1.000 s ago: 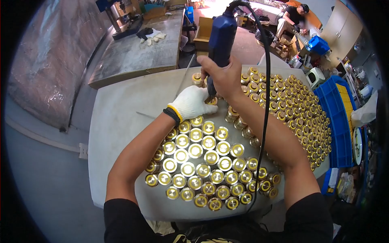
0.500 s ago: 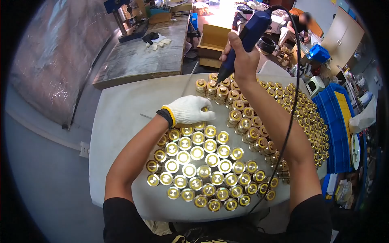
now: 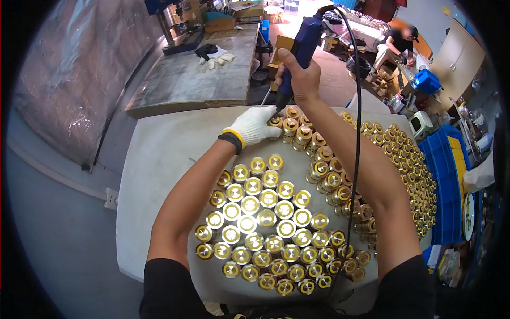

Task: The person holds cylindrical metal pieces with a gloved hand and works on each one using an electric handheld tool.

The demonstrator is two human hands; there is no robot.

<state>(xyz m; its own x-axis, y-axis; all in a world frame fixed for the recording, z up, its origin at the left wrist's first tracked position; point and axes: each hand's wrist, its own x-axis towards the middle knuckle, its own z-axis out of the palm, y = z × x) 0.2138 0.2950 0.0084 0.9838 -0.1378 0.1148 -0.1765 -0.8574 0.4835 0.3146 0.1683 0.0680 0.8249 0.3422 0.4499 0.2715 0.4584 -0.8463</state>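
Note:
My right hand (image 3: 302,77), bare, is wrapped round a dark blue corded power screwdriver (image 3: 307,40), held upright with its tip down. The tip meets the top of a small brass cylinder (image 3: 274,122) at the far edge of the pale table. My left hand (image 3: 254,126), in a white knit glove with a yellow cuff, grips that cylinder from the left; its lower part is hidden by the fingers. Right beside it stand brass cylinders with knobbed tops (image 3: 290,125). Nearer to me is a group of cylinders with shiny, yellow-ringed tops (image 3: 249,204).
More brass cylinders (image 3: 409,159) fill the table's right side. Blue crates (image 3: 443,175) stand past the right edge. The black cord (image 3: 358,106) hangs across my right arm. Beyond lies a workbench (image 3: 202,80) with gloves (image 3: 217,56). Another person (image 3: 396,48) sits at the back right.
My left hand has moved away from me, from the shiny-topped group to the far row, with a cylinder in its grip. The screwdriver has shifted left and its tip now meets that cylinder.

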